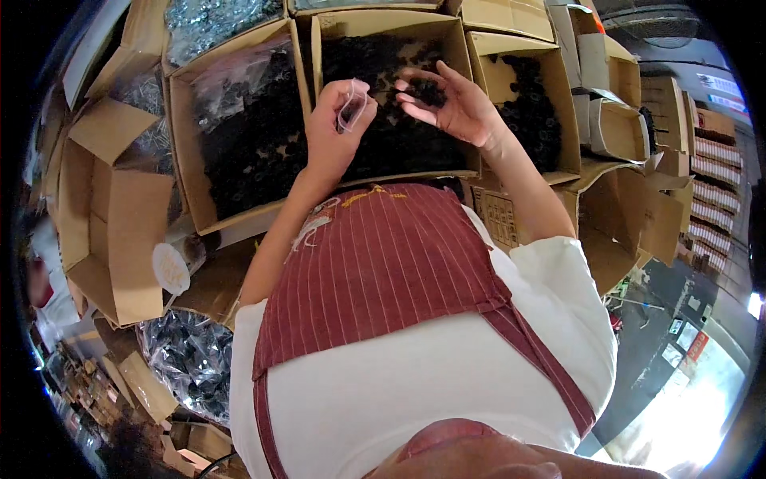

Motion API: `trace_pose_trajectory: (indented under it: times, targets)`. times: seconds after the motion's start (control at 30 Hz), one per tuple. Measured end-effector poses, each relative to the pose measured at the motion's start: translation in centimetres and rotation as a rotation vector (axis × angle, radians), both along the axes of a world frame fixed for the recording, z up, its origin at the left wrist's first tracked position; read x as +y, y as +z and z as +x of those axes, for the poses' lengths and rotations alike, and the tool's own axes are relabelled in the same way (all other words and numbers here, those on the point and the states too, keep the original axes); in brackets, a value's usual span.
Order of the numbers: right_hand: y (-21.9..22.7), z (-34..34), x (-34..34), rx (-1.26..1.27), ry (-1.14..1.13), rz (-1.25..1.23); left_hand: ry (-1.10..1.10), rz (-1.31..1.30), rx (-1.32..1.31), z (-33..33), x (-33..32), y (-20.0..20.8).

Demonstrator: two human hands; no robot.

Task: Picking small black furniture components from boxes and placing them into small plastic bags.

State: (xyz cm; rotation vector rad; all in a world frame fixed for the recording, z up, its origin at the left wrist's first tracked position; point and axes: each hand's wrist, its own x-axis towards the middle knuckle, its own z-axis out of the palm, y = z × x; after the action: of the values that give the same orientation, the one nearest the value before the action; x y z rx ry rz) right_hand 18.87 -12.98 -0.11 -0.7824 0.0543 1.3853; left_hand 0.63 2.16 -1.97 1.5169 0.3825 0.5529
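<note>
- My left hand (333,132) has its fingers clamped on a small clear plastic bag (352,104), its long axis upright and the mouth pointing far.
- My right hand (448,102) cups small black parts (428,89), fingers apart.
- Both hover over the middle cardboard box (459,48), which is full of black parts.
- The boxes to the left (182,160) and right (563,104) also hold black parts.

Open brown cardboard box (391,36) at top centre, filled with small black parts. Similar box (239,144) left of it, black parts under clear plastic liner. Third box (527,104) to right, also black parts. Empty brown carton (112,207) at far left, flaps open. Small clear plastic bag (351,104) pinched in left hand (335,136) over centre box. Clear bag of dark parts (187,363) at lower left. Red-and-white striped items (714,191) along right edge, probably labelled packs.
</note>
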Motion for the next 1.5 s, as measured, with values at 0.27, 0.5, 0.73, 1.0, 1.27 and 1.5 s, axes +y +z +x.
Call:
trace_pose_trajectory:
  times: [0.27, 0.5, 0.73, 1.0, 1.27, 1.5]
  targets:
    - [3.7, 0.1, -0.4, -0.137, 0.081, 0.061, -0.096, 0.011, 0.013, -0.3, 0.2, 0.2]
    - [5.4, -1.3, 0.6, -0.222, 0.218, 0.121, -0.158, 0.074, 0.038, 0.0, 0.5, -1.3]
    - [5.9, -3.1, 2.8, -0.163, 0.256, 0.135, -0.108, 0.029, 0.004, 0.1, -0.2, -1.3]
    - [5.7, -3.4, 3.8, -0.224, 0.355, 0.151, -0.097, 0.061, -0.021, 0.0, -0.1, -1.6]
    - [8.0, -3.6, 3.1, -0.531, 0.353, 0.022, -0.199, 0.03, 0.015, -0.1, 0.5, -1.8]
    - [6.2, -4.2, 2.7, -1.413, 0.489, 0.07, -0.238, 0.02, -0.038, 0.0, 0.7, -1.8]
